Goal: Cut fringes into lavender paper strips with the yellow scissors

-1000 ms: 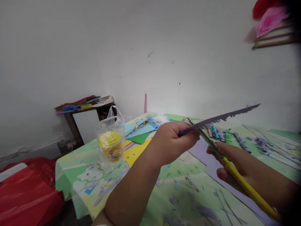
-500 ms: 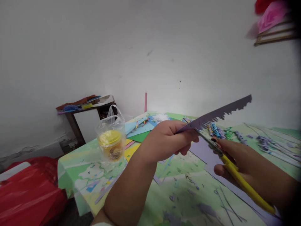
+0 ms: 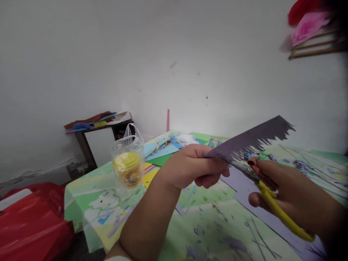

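The left hand (image 3: 194,166) pinches the near end of a fringed purple paper strip (image 3: 252,135) between thumb and fingers, holding it above the table. The strip's long axis climbs from that grip toward the upper right, its ragged far end pointing away from the hand and its cut edge facing down and right. The right hand (image 3: 290,188) is wrapped around yellow-handled scissors (image 3: 284,217), whose long axis slants from the handles at lower right to the blades at upper left, which meet the strip beside the left fingers; how far the blades stand apart is hard to tell there. Beneath the scissors lies a lilac paper sheet (image 3: 246,197) on the green patterned tablecloth (image 3: 78,195). Beyond the left hand are green paper (image 3: 161,159) and, further left, a yellow-lidded tub (image 3: 127,168) inside a clear plastic bag (image 3: 129,143). A red plastic bag (image 3: 38,217) sits at far left.
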`<state>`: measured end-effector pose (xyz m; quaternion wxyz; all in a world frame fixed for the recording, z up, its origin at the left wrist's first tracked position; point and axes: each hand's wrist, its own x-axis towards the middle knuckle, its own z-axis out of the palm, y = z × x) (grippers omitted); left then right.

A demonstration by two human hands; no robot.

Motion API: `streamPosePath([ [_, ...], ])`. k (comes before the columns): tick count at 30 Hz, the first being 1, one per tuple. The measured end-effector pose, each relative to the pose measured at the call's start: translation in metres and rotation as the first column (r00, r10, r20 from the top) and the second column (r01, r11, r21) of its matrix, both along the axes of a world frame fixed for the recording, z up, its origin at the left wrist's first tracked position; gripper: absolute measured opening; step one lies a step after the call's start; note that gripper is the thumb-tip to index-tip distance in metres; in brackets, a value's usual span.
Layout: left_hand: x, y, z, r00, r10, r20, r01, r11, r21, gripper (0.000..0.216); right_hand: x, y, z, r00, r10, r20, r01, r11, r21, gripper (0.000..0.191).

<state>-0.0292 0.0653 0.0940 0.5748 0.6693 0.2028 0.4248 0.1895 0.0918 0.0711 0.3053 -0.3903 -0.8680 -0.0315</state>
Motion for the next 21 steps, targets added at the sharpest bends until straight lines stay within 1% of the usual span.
streamPosePath([
  [2, 0.001, 0.001, -0.001, 0.998, -0.049, 0.049, 0.051, 0.998, -0.042, 0.019, 0.000, 0.001, -0.001, 0.999, 0.015, 0.046, -0.013, 0.999, -0.045, 0.029],
  [4, 0.003, 0.001, -0.001, 0.995, -0.060, 0.079, 0.064, 0.996, -0.057, 0.017, 0.000, 0.002, -0.003, 0.998, 0.044, 0.039, -0.039, 0.993, -0.109, 0.027],
  [6, 0.004, -0.001, -0.002, 0.997, 0.006, 0.074, -0.004, 1.000, -0.019, 0.016, 0.001, 0.003, -0.006, 0.997, 0.077, 0.007, -0.075, 0.985, -0.155, 0.028],
  [8, 0.005, -0.004, -0.002, 0.987, 0.160, 0.031, -0.161, 0.984, 0.073, 0.016, 0.003, 0.004, -0.007, 0.994, 0.105, -0.009, -0.105, 0.980, -0.166, 0.029],
  [9, 0.005, -0.005, -0.003, 0.964, 0.265, 0.005, -0.263, 0.954, 0.141, 0.015, 0.004, 0.004, -0.007, 0.993, 0.119, -0.011, -0.119, 0.979, -0.164, 0.029],
  [10, 0.006, -0.007, -0.003, 0.927, 0.375, -0.018, -0.362, 0.905, 0.223, 0.014, 0.004, 0.004, -0.006, 0.991, 0.132, -0.009, -0.132, 0.978, -0.162, 0.027],
  [11, 0.007, -0.008, -0.003, 0.879, 0.477, -0.030, -0.445, 0.839, 0.313, 0.015, 0.003, 0.003, -0.006, 0.990, 0.142, -0.006, -0.142, 0.978, -0.155, 0.026],
  [12, 0.008, -0.009, -0.003, 0.828, 0.560, -0.035, -0.502, 0.767, 0.399, 0.017, 0.002, 0.002, -0.005, 0.989, 0.147, -0.002, -0.146, 0.979, -0.145, 0.025],
  [13, 0.008, -0.009, -0.002, 0.784, 0.619, -0.037, -0.532, 0.702, 0.473, 0.020, 0.001, 0.002, -0.004, 0.989, 0.149, 0.005, -0.147, 0.980, -0.138, 0.023],
  [14, 0.009, -0.010, -0.002, 0.756, 0.653, -0.042, -0.538, 0.655, 0.530, 0.022, 0.000, 0.001, -0.004, 0.988, 0.151, 0.009, -0.149, 0.980, -0.134, 0.022],
  [15, 0.009, -0.010, -0.002, 0.741, 0.669, -0.052, -0.529, 0.631, 0.568, 0.024, -0.001, 0.001, -0.004, 0.988, 0.154, 0.008, -0.151, 0.979, -0.137, 0.022],
  [16, 0.009, -0.011, -0.002, 0.736, 0.673, -0.068, -0.516, 0.624, 0.587, 0.024, -0.001, 0.001, -0.005, 0.988, 0.152, 0.002, -0.151, 0.978, -0.146, 0.022],
  [19, 0.008, -0.012, 0.000, 0.745, 0.657, -0.114, -0.476, 0.644, 0.600, 0.023, -0.002, 0.001, -0.008, 0.991, 0.135, -0.011, -0.134, 0.974, -0.184, 0.023],
  [21, 0.006, -0.013, 0.001, 0.748, 0.650, -0.132, -0.457, 0.649, 0.608, 0.025, -0.001, 0.002, -0.010, 0.992, 0.124, -0.002, -0.123, 0.976, -0.179, 0.024],
])
